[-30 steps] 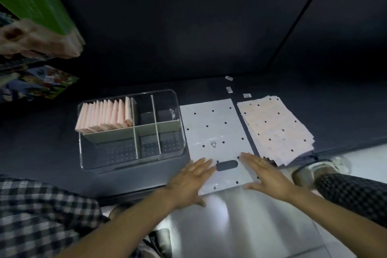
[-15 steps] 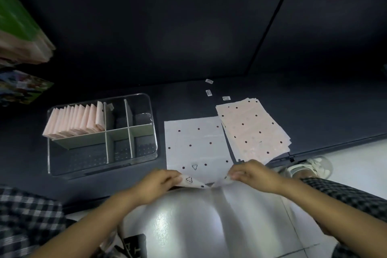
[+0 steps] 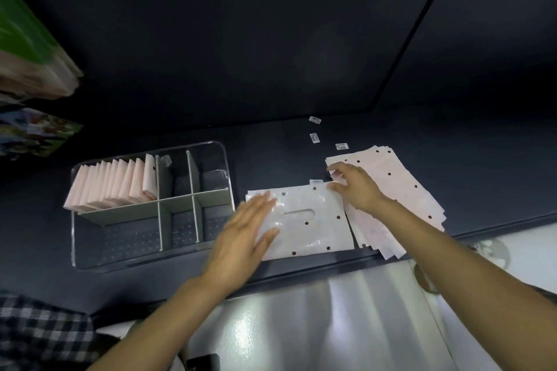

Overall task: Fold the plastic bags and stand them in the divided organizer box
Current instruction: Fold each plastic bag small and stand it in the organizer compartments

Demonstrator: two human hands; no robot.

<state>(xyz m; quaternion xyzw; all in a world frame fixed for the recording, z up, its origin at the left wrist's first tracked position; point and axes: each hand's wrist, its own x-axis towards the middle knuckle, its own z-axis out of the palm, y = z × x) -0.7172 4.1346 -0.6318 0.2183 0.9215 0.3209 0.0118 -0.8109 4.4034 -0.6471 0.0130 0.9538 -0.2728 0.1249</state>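
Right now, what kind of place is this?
Probably a shop counter or packing station, not a home. A stack of flat bags lies on a dark counter beside a clear organizer holding folded ones, with small barcode labels stuck nearby and packaged goods stacked at left.

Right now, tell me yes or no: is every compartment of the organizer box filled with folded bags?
No: folded bags stand only in the far-left compartment of the organizer box; the others hold none.
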